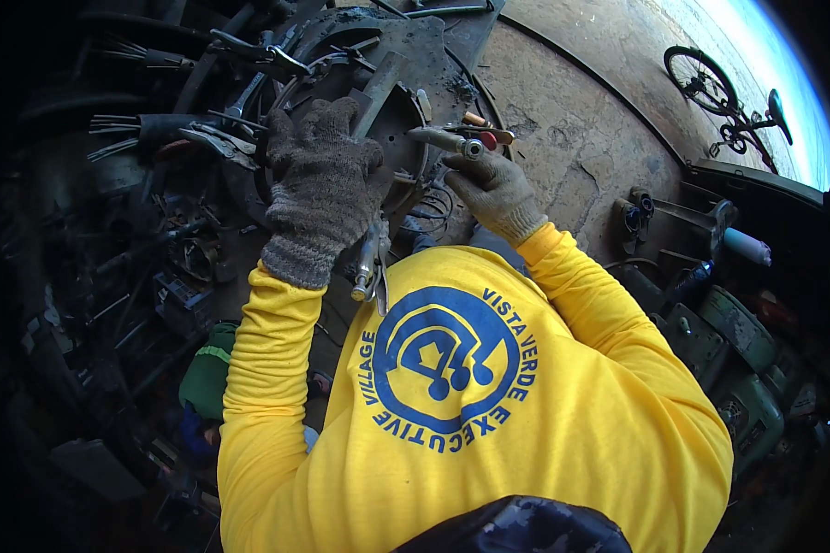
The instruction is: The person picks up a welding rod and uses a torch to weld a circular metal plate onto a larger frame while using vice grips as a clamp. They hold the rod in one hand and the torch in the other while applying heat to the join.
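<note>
My left hand (327,175), in a dark grey knit glove, lies over the left side of a round metal workpiece, beside a flat metal bar (378,95). Its fingertips bend down out of sight. My right hand (496,192), in a lighter, dirty glove, is closed at the workpiece's right edge around a tool with a round metal end (472,147); the rest of this tool is hidden. Locking pliers (371,263) hang below my left wrist. Another pair of locking pliers (218,143) sits left of that hand. A red-and-orange-ended item (489,136) lies beyond my right hand.
Bundles of thin rods (120,129) and dark metal clutter fill the left. A bicycle (729,101) stands at the far right on the concrete floor (563,101). Green machinery (747,369) is at the right. Low on the left is a person's green garment (207,369).
</note>
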Motion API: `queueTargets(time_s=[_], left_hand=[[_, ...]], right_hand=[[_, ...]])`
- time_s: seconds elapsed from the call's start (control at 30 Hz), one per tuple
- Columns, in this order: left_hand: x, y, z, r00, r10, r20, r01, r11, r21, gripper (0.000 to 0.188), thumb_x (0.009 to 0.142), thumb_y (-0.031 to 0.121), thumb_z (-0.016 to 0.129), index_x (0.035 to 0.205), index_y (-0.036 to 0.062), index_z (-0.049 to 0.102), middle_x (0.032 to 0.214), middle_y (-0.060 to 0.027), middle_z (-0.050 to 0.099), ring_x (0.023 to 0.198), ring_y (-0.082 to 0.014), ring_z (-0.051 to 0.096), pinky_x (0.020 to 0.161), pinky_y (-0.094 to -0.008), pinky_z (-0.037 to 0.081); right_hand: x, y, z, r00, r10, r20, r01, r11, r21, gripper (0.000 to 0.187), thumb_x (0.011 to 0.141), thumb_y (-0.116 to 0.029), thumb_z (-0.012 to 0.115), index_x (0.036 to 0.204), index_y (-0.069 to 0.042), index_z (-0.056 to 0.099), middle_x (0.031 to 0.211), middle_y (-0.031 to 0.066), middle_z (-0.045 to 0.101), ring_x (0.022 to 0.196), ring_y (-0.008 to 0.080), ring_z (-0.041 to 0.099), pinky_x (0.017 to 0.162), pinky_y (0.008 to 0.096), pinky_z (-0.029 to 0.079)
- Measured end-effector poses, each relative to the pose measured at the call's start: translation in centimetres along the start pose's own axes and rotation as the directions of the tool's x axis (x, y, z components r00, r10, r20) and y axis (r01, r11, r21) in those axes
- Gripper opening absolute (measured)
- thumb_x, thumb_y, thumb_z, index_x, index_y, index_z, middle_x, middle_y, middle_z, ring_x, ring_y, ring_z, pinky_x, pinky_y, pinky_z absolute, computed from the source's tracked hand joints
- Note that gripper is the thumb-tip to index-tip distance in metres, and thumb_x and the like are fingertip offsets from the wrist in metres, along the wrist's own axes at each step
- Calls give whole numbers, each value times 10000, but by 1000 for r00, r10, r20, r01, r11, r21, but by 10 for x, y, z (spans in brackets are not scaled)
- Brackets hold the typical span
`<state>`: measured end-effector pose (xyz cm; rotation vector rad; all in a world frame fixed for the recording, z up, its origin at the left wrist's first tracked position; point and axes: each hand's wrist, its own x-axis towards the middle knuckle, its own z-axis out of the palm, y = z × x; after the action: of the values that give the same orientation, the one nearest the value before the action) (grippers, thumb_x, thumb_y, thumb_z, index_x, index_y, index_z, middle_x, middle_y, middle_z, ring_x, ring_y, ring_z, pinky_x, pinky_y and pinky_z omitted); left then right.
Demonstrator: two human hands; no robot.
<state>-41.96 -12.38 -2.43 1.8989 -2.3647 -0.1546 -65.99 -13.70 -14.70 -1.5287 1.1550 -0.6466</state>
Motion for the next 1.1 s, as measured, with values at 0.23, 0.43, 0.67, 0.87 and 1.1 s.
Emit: queueTargets(time_s=[0.23,0.43,0.67,0.87,1.1], left_hand=[[-1,-3,5,999,19,-37,-19,1000,7,218,803,300,843,944,143,793,1409,-126,579,1370,-332,522,1251,-658,167],[-1,-4,5,999,17,-29,-18,1000,-21,239,798,298,843,980,153,788,1417,-125,579,1384,-333,511,1260,-656,151],[-3,-5,7,999,8,-42,-9,1000,-30,228,809,298,836,978,152,790,1414,-123,571,1385,-332,507,1263,-659,148],[-1,-6,7,997,47,-64,-46,999,12,237,792,326,844,941,146,802,1403,-122,580,1369,-332,493,1204,-664,195],[-1,-8,8,997,51,-64,-51,999,5,240,799,334,839,941,146,795,1400,-124,580,1369,-334,493,1206,-651,207]], right_hand=[[7,-15,10,935,-348,71,354,894,-274,181,897,-206,756,1056,-126,788,978,129,745,856,330,729,739,425,589],[13,-15,28,898,-424,119,426,769,-477,192,849,-278,740,962,-126,772,886,126,732,815,345,725,686,460,574],[18,-26,33,925,-361,115,366,772,-520,237,852,-310,730,942,-92,759,864,147,728,771,358,728,680,485,581],[20,-26,35,916,-385,111,379,741,-554,248,865,-320,723,936,-85,752,867,152,729,780,358,730,689,483,589],[19,-21,35,931,-339,136,359,774,-522,240,868,-319,727,959,-99,756,893,151,737,802,360,729,708,479,589]])
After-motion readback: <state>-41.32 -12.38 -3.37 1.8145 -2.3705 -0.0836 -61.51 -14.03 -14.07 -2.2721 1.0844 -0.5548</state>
